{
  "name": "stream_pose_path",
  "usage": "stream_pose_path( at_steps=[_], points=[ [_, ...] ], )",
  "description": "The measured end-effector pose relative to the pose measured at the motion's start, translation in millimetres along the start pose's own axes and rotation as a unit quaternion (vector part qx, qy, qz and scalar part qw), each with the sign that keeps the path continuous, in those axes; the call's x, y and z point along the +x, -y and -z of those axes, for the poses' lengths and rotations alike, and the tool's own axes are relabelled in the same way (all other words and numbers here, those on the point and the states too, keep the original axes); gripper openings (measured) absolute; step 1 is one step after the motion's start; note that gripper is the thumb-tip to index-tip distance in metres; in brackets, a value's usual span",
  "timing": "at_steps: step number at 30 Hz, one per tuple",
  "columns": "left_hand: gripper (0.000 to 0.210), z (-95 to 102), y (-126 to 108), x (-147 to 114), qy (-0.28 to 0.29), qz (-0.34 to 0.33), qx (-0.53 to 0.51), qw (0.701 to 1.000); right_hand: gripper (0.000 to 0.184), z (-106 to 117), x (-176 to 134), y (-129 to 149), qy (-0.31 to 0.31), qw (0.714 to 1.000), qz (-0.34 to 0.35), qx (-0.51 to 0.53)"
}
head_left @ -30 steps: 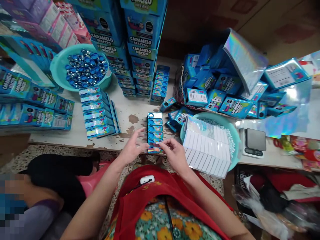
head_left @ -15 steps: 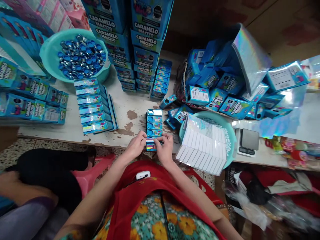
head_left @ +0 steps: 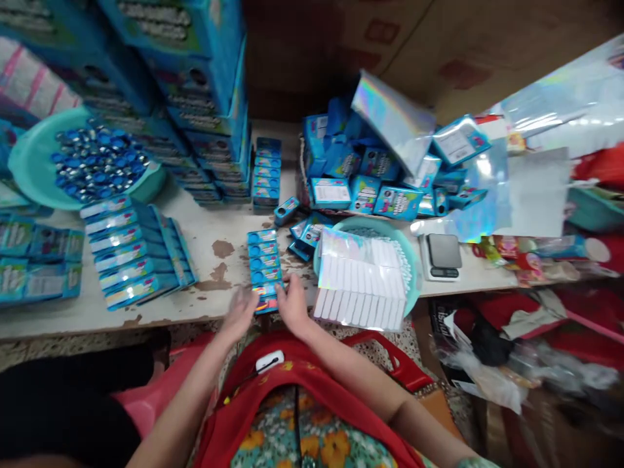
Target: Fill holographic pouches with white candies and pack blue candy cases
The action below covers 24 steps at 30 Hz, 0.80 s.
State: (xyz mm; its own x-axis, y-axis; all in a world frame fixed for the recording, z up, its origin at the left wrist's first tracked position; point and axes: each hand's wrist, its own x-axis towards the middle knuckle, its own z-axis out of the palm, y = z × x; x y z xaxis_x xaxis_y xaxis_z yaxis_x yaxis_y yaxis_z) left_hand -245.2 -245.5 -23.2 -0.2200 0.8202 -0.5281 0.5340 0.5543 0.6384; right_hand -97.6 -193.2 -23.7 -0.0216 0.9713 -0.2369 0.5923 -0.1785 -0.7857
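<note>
A row of small blue candy boxes (head_left: 264, 260) with round holes in their tops lies near the table's front edge. At its near end, my left hand (head_left: 240, 314) is on the left side, smeared by motion, with its fingertips close to the boxes. My right hand (head_left: 293, 305) rests against the right side, thumb on the edge of a box and fingers apart from it. A shiny pale strip lies across one box between the hands. To the right, a folded sheet of white labels (head_left: 363, 279) lies over a turquoise basin (head_left: 414, 296) of small white pieces.
At left are a turquoise basin (head_left: 24, 162) of blue-and-silver discs and a block of stacked boxes (head_left: 129, 253). Tall blue carton stacks (head_left: 209, 130) rise behind. A heap of blue boxes (head_left: 370, 188) and a small scale (head_left: 441, 253) sit at right.
The view has swung to the right, so everything sits further left. The pale strip pinched between both hands now lies on a box. My left hand is moving; my right fingers have loosened.
</note>
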Motion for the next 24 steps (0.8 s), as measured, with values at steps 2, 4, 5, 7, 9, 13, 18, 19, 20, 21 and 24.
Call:
stream_pose_path(
  at_steps=[2,4,5,7,9,13,18,19,20,21,24],
  points=[
    [0.055,12.0,-28,2,-0.073,-0.019,0.074,0.994,0.032,25,-9,14,0.037,0.998,0.054,0.005],
    [0.046,12.1,-78,11,-0.129,-0.139,0.081,0.979,0.035,62,-17,22,0.077,0.990,0.120,0.012],
    [0.040,4.3,-109,18,-0.127,-0.217,0.066,0.966,0.031,83,-19,20,0.083,0.986,0.142,0.012],
    [0.033,-26.9,-176,39,-0.067,-0.355,0.068,0.930,0.024,127,-16,5,0.039,0.987,0.155,0.000],
    [0.031,-70.3,-233,66,0.001,-0.420,0.145,0.896,0.024,168,0,-25,-0.072,0.987,0.137,-0.036],
    [0.026,-139.0,-281,117,0.051,-0.374,0.272,0.885,0.030,222,61,-89,-0.227,0.953,0.140,-0.144],
    [0.025,-151.1,-271,132,0.079,-0.374,0.267,0.885,0.045,226,115,-120,-0.153,0.933,0.170,-0.279],
    [0.025,-150.1,-271,131,0.085,-0.373,0.260,0.886,0.047,223,116,-121,-0.130,0.931,0.174,-0.293],
    [0.026,-149.4,-271,129,0.088,-0.370,0.254,0.889,0.047,221,114,-121,-0.115,0.929,0.177,-0.303],
    [0.027,-149.4,-273,127,0.089,-0.364,0.248,0.893,0.047,219,111,-122,-0.106,0.928,0.178,-0.310],
    [0.029,-151.8,-276,124,0.089,-0.344,0.237,0.904,0.047,216,95,-126,-0.095,0.925,0.180,-0.320]
  ],
)
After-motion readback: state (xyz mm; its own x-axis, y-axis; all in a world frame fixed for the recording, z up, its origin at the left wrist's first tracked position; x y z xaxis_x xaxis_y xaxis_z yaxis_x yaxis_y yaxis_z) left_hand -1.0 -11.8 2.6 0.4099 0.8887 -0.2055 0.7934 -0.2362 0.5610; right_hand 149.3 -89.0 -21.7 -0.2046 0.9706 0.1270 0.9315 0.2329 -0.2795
